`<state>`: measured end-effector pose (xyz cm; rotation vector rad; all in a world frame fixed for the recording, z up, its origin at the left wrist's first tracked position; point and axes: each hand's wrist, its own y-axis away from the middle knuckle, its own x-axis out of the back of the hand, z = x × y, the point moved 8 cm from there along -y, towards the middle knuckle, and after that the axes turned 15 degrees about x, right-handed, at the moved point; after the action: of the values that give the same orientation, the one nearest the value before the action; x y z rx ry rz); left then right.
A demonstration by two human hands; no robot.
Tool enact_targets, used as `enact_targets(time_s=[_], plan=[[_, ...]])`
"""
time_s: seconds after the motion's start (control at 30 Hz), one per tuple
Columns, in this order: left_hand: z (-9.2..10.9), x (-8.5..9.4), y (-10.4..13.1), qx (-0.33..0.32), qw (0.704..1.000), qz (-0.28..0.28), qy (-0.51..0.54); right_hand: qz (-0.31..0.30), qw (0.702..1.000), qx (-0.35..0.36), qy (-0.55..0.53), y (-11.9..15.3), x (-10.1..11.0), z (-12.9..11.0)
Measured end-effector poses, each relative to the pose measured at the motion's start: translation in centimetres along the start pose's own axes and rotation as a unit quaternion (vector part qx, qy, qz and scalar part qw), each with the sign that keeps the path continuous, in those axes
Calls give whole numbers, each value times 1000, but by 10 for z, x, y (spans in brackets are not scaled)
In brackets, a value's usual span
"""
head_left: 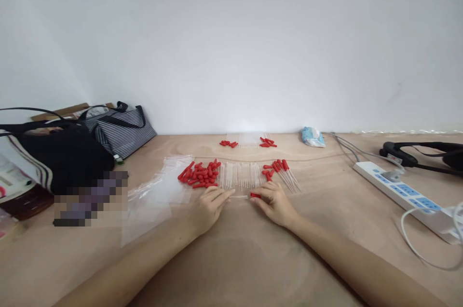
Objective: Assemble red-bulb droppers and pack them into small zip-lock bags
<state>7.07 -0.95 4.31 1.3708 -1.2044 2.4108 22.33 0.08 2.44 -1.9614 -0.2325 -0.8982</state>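
Note:
My left hand (210, 205) pinches a thin clear dropper tube (238, 196), which points right. Facing the tube's end, my right hand (274, 201) has a red rubber bulb (255, 195) between thumb and fingers. A small gap parts the two. Just beyond my hands lies a row of clear tubes (240, 174). A heap of red rubber bulbs (200, 174) is on its left, with a smaller group of bulbs (267, 172) on its right. Several droppers with bulbs fitted (289, 177) lie fanned out beyond my right hand.
Clear plastic bags (155, 206) lie on the left of the table (235, 259). Further left stand a striped bag (125, 131) and a black bag (72, 153). More bulbs and tubes lie by the wall. At right are a tissue pack (313, 137), power strip (405, 193) and black headset (400, 155).

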Motion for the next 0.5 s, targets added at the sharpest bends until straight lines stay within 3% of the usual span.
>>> enact_targets(time_s=[0.1,0.27,0.5], plan=[[1,0,8,-10,1000,-7,2,-23,999,15,-17,-3,-7,-8],[2,-2,6,-18,1000,0,8,-16,998,37,-52,-5,-9,-16],[0,-7,8,-25,999,-34,-10,-16,995,38,-89,-6,-8,-20]])
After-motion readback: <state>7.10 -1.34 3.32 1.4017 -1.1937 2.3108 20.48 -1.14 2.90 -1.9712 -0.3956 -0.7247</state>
